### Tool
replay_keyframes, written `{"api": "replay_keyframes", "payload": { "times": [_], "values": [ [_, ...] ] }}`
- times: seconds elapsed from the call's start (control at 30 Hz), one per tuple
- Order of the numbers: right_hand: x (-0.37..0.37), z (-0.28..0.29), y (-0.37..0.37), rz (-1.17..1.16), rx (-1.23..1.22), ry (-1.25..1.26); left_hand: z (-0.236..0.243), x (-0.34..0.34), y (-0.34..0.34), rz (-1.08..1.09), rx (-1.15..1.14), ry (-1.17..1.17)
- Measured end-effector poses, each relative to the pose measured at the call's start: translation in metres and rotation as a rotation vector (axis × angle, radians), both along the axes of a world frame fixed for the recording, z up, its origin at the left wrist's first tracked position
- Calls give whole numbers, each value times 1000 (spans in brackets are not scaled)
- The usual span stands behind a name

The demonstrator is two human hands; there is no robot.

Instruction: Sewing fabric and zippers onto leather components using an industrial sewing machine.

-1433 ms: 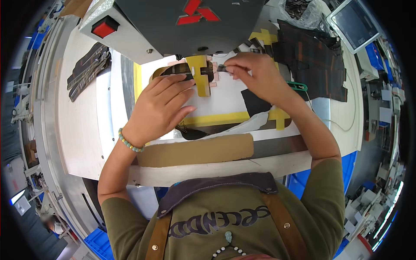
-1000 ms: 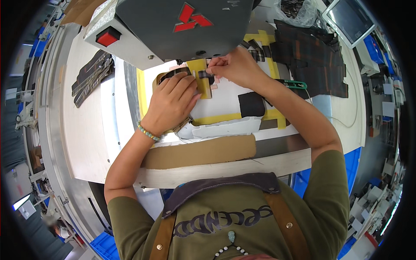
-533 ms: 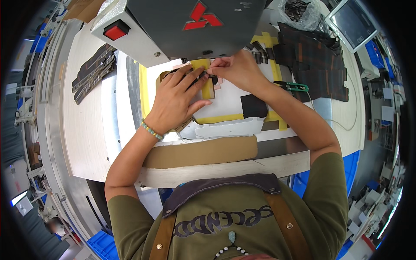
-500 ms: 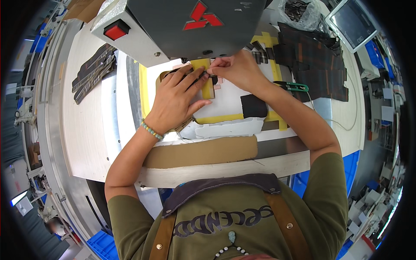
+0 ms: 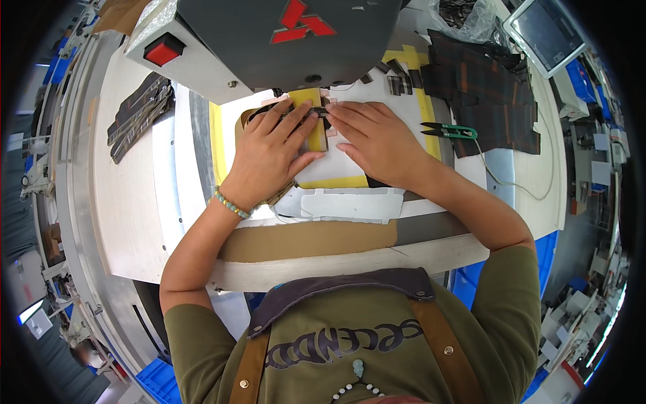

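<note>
My left hand [image 5: 272, 145] lies flat with its fingers spread over a yellow-taped template [image 5: 311, 138]. Its fingertips press near a small dark fabric strip [image 5: 321, 110] at the template's right edge. From the other side, my right hand [image 5: 383, 143] reaches in with straight fingers, its tips touching the strip's right end. Below the left palm, part of a plaid fabric piece [image 5: 281, 194] shows; the rest is covered. A black fabric square [image 5: 377, 182] is mostly hidden beneath my right hand. Directly beyond both hands is a grey machine head [image 5: 296, 60].
Green-handled thread snips [image 5: 464, 132] lie right of my right hand, beside stacked dark plaid fabric [image 5: 498, 101]. Small dark pieces [image 5: 397, 84] lie beyond that hand. Plaid strips [image 5: 141, 114] are at left. A red button [image 5: 163, 50] sits on the machine; a screen [image 5: 545, 34] stands far right.
My right hand has gone from a pinch at the strip to straight fingers laid down beside it, and has moved nearer me. My left hand stays on the template.
</note>
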State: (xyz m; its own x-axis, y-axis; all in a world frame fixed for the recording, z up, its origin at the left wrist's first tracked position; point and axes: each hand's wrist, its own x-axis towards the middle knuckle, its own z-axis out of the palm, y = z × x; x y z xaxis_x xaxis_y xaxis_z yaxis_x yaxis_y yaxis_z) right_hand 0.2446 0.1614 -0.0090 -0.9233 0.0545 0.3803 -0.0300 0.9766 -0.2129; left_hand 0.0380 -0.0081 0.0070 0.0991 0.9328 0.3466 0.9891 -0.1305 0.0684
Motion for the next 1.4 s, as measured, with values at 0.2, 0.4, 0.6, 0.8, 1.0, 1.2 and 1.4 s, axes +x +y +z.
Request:
{"api": "replay_keyframes", "payload": {
  "times": [0.2, 0.4, 0.6, 0.8, 1.0, 1.2, 1.4],
  "values": [
    [-2, 0, -2, 5, 27, 5, -3, 1, 2, 9, -10, -20],
    [-3, 0, -1, 6, 20, -10, 1, 3, 3, 24, 30, -37],
    [-2, 1, -2, -1, 19, -6, 2, 3, 2, -10, -29, 16],
    [-2, 1, -2, -1, 27, 1, -3, 1, 0, -31, 25, -2],
    [-2, 1, -1, 4, 28, -4, -4, 2, 1, -30, 25, -35],
    [1, 1, 9, -91, -177, 8, -5, 5, 2, -31, 29, 31],
    [0, -10, 15, -66, -54, 14, -6, 6, 2, -30, 17, 10]
  ]
}}
